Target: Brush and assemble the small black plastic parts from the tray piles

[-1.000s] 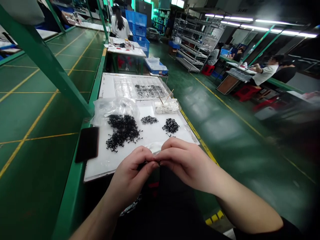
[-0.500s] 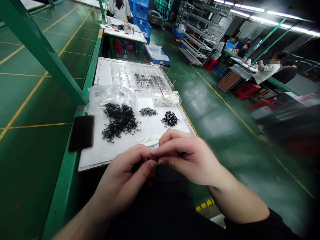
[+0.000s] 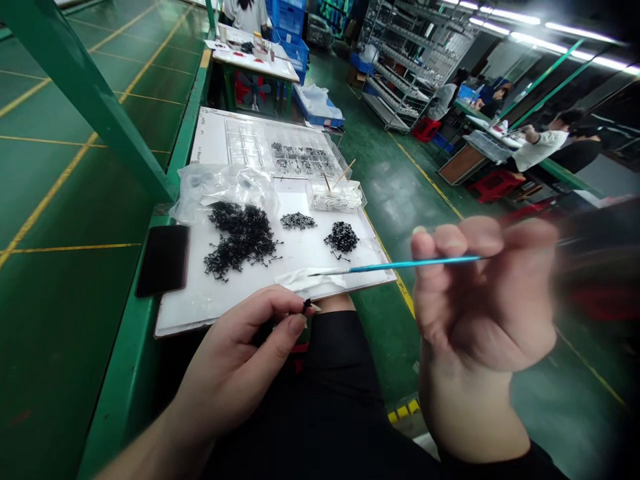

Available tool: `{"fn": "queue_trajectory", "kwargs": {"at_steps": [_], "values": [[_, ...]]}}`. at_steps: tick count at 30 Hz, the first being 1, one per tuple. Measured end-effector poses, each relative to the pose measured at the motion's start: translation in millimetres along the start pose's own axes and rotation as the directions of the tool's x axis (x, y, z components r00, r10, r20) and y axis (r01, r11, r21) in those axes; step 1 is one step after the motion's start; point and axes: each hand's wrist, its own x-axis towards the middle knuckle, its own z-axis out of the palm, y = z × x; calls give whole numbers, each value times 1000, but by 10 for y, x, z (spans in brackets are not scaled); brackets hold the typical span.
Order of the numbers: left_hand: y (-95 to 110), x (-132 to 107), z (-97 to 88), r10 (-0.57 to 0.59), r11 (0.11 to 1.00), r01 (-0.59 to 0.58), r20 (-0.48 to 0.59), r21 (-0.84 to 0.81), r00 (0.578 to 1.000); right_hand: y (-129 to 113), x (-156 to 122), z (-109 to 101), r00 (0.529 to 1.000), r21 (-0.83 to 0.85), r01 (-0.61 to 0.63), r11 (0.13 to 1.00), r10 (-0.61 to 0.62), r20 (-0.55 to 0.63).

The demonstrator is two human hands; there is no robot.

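Black moulded part, tiny, exact shape too small to tell, pinched btw thumb & index of left hand, remaining fingers curled in, just off near edge of white plastic board. Right hand raised off to the side, blurred, closed on thin blue paintbrush, handle btw thumb & fingers, tip pointing L, close above black moulded part & over white tissue. Contact btw tip & tissue: can't tell.

On board: big heap of black parts, smaller heap of black parts to its R, third heap of black parts further R, all well apart from hands. Clear plastic bag behind big heap. Clear box of white swabs at board's far R, wooden sticks poking out. Further back, clear compartment tray beside rows of black parts. Black phone lying just L of board, on green bench rail.

Bg: green floor w/ yellow lines, white table, blue crates, wire rack. Co-worker in white sleeves seated at bench on R, hands on work; another co-worker standing far back.
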Motion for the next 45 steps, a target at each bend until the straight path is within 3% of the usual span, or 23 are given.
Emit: {"fn": "queue_trajectory", "kwargs": {"at_steps": [5,12,16,20,25,31,39,45], "values": [[18,-13,24,-29,998,28,-32,-52,999,-56,-16,21,995,15,-20,1000,21,-101],[52,-22,72,-63,986,51,-69,-160,996,-90,-74,49,998,91,-41,995,45,-39],[77,-44,92,-63,968,39,-89,-250,994,-67,-103,27,991,51,-79,996,84,-105],[87,-48,74,-31,980,7,-114,-200,993,-46,-89,11,983,-23,-93,995,88,-163],[102,-53,40,-10,993,-2,-99,-118,995,-59,-102,7,993,-71,-64,995,57,-105],[119,-61,53,23,995,-32,-98,-92,995,-92,-136,25,989,6,-70,997,71,-126],[80,-69,-23,188,981,-184,-73,53,979,-68,-169,3,990,85,-118,989,124,-73],[93,-62,7,185,983,-181,-103,41,977,-25,-204,27,987,142,-142,980,151,-60]]}}
